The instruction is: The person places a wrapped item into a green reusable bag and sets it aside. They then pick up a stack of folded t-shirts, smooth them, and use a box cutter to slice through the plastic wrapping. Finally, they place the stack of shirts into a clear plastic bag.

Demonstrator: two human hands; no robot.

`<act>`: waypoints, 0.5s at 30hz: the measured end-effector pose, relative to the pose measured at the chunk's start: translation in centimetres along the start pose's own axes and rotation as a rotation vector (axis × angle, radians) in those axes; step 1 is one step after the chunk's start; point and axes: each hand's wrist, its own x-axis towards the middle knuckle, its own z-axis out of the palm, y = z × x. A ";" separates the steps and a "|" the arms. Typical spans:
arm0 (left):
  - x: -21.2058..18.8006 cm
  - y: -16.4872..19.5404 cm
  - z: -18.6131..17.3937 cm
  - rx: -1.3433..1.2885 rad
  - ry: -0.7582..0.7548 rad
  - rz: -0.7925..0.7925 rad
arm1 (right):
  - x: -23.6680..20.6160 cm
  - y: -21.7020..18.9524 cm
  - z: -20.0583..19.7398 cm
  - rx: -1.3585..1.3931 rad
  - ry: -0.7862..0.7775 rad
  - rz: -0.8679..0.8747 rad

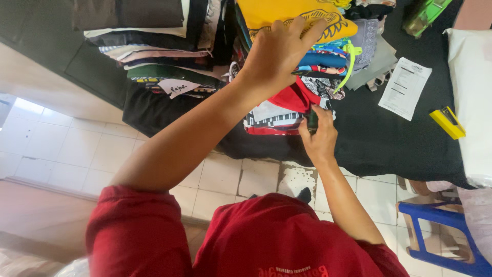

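Folded clothes [302, 90] rise in a many-coloured stack on the black cloth [400, 138] that covers the table, near its front edge, with a yellow printed garment [271, 13] on top and red, blue, black-and-white and patterned pieces beneath. To its left stands a second stack of darker folded garments [154, 46], carrying a small white handwritten paper tag [177, 87] at its front. At the far right edge lies a white bag or cushion [471, 92]; a blue plastic stool [441, 236] stands on the pale tiled floor [61, 149] below it. A white printed sheet [406, 87] lies on the cloth to the right of the stack, and a small yellow stapler-like tool [447, 122] rests just beyond it.

The person's left hand [279, 51] lies on the upper layers of the stack, fingers spread and curled over the edge of the yellow garment, pressing or lifting it. The right hand [319, 134] is down at the stack's lower front corner, fingers drawn together around a small dark object [312, 119] held against the red and black-and-white pieces; what the object is cannot be told.
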 end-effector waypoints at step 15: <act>-3.4 1.9 1.3 0.238 -0.038 -0.016 | 2.8 1.9 0.4 0.670 0.197 0.312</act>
